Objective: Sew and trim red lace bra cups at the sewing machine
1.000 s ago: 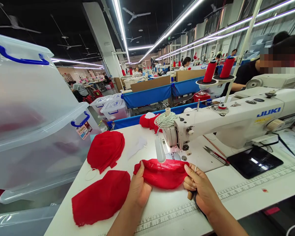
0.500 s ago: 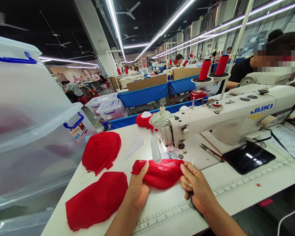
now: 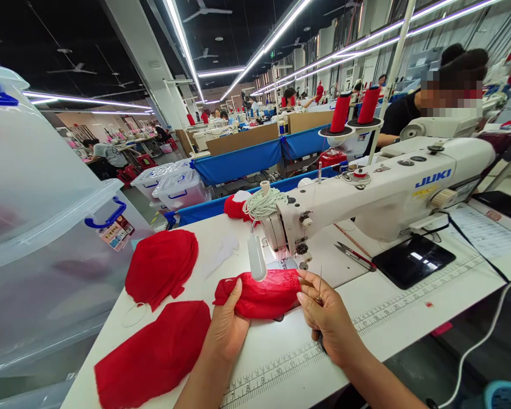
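My left hand (image 3: pixel 229 326) pinches the left end of a red fabric piece (image 3: pixel 259 298), thumb on top. My right hand (image 3: pixel 326 309) is closed at the piece's right end, fingertips on its edge. An awl (image 3: pixel 321 278) is also gripped in that hand, its thin metal point standing upward; a dark item in the palm is mostly hidden. The fabric is held just in front of the needle area of a white sewing machine (image 3: pixel 366 176). To the left lie a flat red fabric piece (image 3: pixel 155 352) and a rumpled stack of red fabric (image 3: pixel 162 267).
Scissors (image 3: pixel 353 255) and a black tablet-like panel (image 3: pixel 414 261) lie right of the needle. A ruler strip (image 3: pixel 281 372) runs along the table's front. Clear plastic bins (image 3: pixel 46 272) stand at the left. Two red thread cones (image 3: pixel 339 113) rise behind the machine; a co-worker (image 3: pixel 402 116) sits beyond.
The view has shifted slightly right. My right hand's fingers have changed position at the fabric's right end, and the awl now points more upright. My left hand keeps its hold.
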Tool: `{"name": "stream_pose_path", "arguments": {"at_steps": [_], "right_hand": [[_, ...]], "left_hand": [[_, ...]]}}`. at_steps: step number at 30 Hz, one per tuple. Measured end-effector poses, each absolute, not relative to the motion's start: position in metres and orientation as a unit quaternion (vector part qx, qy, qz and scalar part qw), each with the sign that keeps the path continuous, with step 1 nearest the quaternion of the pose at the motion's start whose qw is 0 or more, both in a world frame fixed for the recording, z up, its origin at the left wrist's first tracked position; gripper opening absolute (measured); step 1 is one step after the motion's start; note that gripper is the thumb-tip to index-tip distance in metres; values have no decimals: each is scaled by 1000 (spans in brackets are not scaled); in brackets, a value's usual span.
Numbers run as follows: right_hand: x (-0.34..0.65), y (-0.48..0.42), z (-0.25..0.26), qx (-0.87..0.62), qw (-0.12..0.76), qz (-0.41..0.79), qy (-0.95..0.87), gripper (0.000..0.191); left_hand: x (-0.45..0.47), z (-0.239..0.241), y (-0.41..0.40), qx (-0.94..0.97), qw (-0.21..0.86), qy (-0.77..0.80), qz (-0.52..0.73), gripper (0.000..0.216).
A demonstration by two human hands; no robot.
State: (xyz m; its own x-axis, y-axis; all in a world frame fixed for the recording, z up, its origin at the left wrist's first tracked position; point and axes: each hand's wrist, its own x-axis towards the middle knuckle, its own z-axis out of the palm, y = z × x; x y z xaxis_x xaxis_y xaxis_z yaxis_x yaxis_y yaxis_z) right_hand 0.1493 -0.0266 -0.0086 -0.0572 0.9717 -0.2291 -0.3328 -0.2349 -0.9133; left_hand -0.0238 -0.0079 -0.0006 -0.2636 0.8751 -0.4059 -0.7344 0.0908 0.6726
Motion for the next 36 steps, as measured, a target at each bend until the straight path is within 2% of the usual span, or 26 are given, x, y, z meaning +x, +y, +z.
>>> {"name": "stream_pose_path", "arguments": {"at_steps": [4,10,18,26,36], "right_hand": [[152,-25,-12,-460,534,631,-324,56],[158,-21,-17,-458,587,614,-263,50],[155,-25,-17,-487,562,599,-296,56],[154,-27,-20,-504,543,567,-361,56],[155,-26,-25,-498,549,549,-387,55]], "left_hand": [[-22,0,-11,128,612,411,663,13],[-10,3,-25,212,629,424,616,30],[-13,1,-18,146,618,410,655,15],[-14,1,-13,110,616,432,649,21],[-14,1,-13,138,618,435,640,16]]}}
